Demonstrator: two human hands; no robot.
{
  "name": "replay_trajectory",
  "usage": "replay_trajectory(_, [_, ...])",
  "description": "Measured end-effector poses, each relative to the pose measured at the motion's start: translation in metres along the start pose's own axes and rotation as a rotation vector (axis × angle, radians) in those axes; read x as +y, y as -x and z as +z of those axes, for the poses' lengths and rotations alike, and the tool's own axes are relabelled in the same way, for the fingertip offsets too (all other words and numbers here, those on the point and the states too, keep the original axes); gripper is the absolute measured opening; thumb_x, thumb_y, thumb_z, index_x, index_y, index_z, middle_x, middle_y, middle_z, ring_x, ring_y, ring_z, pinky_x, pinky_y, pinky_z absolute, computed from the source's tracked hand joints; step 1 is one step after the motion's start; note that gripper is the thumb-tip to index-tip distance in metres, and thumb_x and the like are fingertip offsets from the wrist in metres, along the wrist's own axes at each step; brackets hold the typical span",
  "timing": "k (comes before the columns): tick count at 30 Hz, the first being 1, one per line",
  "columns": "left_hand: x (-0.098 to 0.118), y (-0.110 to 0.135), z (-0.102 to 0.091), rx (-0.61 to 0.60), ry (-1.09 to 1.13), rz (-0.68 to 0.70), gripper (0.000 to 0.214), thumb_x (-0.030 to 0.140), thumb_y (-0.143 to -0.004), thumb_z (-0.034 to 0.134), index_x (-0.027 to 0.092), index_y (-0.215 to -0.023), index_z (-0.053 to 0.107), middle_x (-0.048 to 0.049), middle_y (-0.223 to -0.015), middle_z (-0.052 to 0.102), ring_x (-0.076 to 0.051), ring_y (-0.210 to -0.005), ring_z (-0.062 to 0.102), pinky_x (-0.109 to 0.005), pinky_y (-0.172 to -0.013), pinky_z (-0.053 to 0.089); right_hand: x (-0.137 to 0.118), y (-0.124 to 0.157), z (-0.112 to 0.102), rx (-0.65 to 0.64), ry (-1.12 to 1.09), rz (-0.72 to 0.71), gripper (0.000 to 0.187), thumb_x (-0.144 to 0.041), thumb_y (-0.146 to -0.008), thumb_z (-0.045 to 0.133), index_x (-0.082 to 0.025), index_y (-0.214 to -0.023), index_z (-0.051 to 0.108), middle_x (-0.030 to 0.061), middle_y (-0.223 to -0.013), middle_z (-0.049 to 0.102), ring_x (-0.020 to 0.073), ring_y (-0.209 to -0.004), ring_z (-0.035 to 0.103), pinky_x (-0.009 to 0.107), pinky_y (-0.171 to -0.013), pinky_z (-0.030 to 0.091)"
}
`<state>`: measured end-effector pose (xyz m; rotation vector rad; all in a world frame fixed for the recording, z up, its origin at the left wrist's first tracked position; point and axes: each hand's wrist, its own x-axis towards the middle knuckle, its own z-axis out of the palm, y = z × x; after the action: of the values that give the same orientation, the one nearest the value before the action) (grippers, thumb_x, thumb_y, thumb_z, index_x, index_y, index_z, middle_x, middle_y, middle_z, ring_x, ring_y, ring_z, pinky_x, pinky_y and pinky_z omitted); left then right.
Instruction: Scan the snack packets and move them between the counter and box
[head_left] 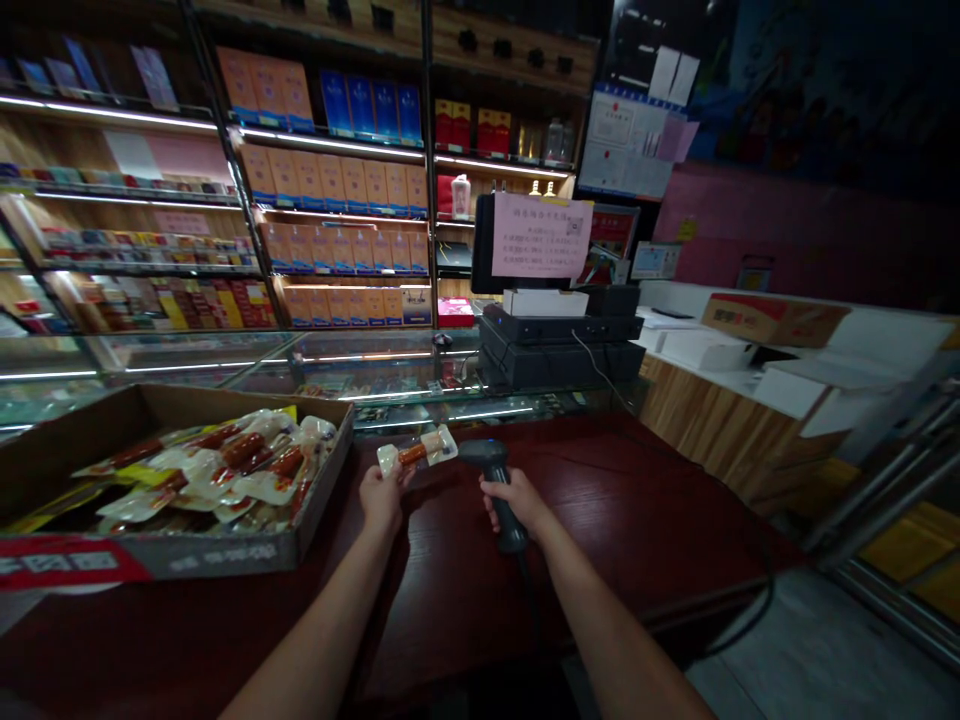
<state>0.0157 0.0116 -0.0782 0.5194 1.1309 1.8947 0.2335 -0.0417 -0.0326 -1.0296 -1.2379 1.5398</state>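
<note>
My left hand pinches one end of a packaged sausage in a clear and white wrapper, held above the dark red counter. Wrapped around the handle of a black barcode scanner is my right hand. The scanner's head points left and sits close beside the far end of the sausage pack. A cable runs down from its handle. To the left, an open cardboard box holds many similar sausage packs, loosely piled.
Glass display cases line the counter's far side. A monitor with a pink paper sign stands on a black cash drawer behind the scanner. Shelves of boxed goods fill the back wall. At the right is a wood-fronted counter bearing boxes.
</note>
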Motion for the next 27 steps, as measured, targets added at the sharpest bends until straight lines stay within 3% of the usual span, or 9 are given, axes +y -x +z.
replay_trajectory(10, [0.006,0.011,0.001,0.045,0.057,-0.009,0.029,0.011,-0.061,0.070,0.016,-0.061,0.041,0.0034,-0.059,0.058,-0.014,-0.058,0.065,-0.033,-0.070,0.057,0.004,0.007,0.008,0.037,0.001,0.003,0.031,-0.036,-0.061,0.065,-0.015,-0.081,0.052,-0.0042,-0.047,0.057,0.0108,-0.033,0.049,0.022,-0.032,0.041])
replay_trajectory(16, [0.025,0.022,0.000,-0.015,0.094,-0.019,0.027,0.008,-0.065,0.068,0.015,-0.060,0.042,0.0003,-0.062,0.059,-0.013,-0.060,0.065,-0.034,-0.071,0.057,-0.003,0.008,0.021,0.016,-0.061,-0.026,0.040,-0.039,-0.060,0.068,-0.015,-0.087,0.052,-0.0049,-0.046,0.056,0.0106,-0.034,0.048,0.022,-0.033,0.042])
replay_trajectory(22, [0.071,0.024,-0.006,-0.044,0.174,0.141,0.025,0.015,-0.064,0.070,0.014,-0.062,0.045,0.0003,-0.064,0.060,-0.012,-0.063,0.063,-0.034,-0.074,0.056,-0.015,-0.010,0.063,-0.059,-0.116,-0.070,0.043,-0.042,-0.059,0.070,-0.016,-0.088,0.052,-0.0047,-0.046,0.056,0.0104,-0.034,0.048,0.022,-0.034,0.041])
replay_trajectory(27, [0.133,0.001,-0.027,0.119,0.231,0.322,0.020,0.017,-0.068,0.065,0.016,-0.068,0.045,0.0012,-0.069,0.059,-0.013,-0.068,0.064,-0.035,-0.076,0.055,-0.029,-0.032,0.119,-0.167,-0.144,-0.097,0.040,-0.039,-0.060,0.070,-0.015,-0.087,0.054,-0.0047,-0.047,0.056,0.0104,-0.034,0.048,0.022,-0.033,0.041])
